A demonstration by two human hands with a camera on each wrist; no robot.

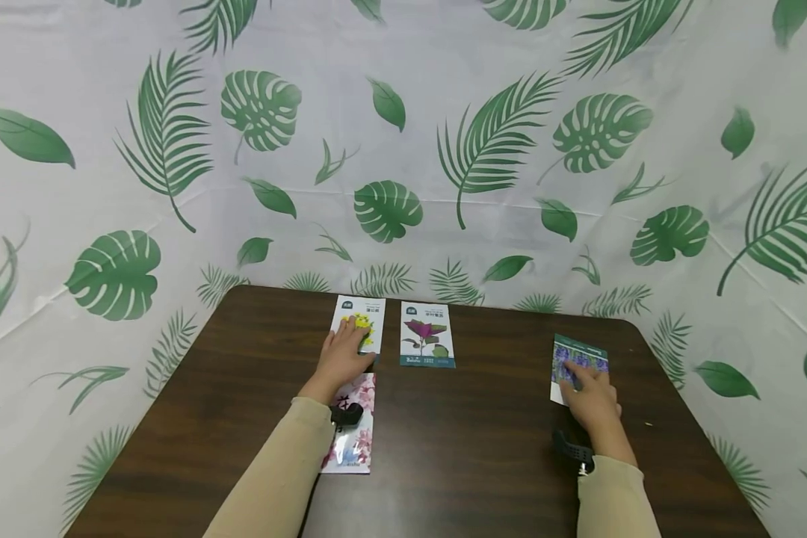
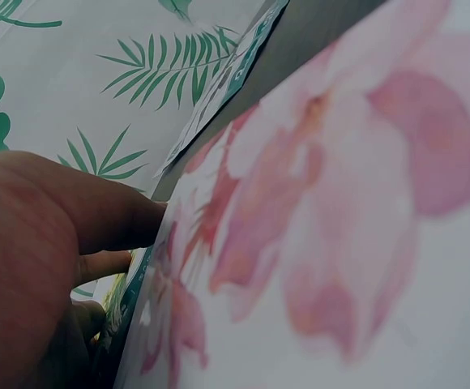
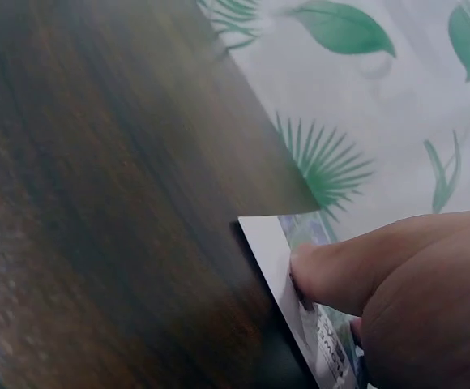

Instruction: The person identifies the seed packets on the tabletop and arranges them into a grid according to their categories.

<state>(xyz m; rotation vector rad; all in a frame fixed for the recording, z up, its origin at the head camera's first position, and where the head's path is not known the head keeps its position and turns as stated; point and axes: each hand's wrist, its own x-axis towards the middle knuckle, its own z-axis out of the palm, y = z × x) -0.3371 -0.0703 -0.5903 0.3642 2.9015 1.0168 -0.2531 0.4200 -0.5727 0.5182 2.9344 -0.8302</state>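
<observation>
In the head view, my left hand rests on a seed packet with yellow flowers, its fingers spread over the face. Under that wrist lies a larger packet with pink blossoms, which fills much of the left wrist view. Just right of the left hand is a packet with a magenta-leaved plant. At the far right, my right hand touches a packet with purple flowers, thumb and forefinger on its face. The right wrist view shows the thumb on the packet; its other fingers are mostly hidden.
The packets are on a dark brown wooden table. A white cloth with green leaf prints hangs behind the table and at its sides. Dark straps circle both wrists, and a thin black cable runs beside the left sleeve.
</observation>
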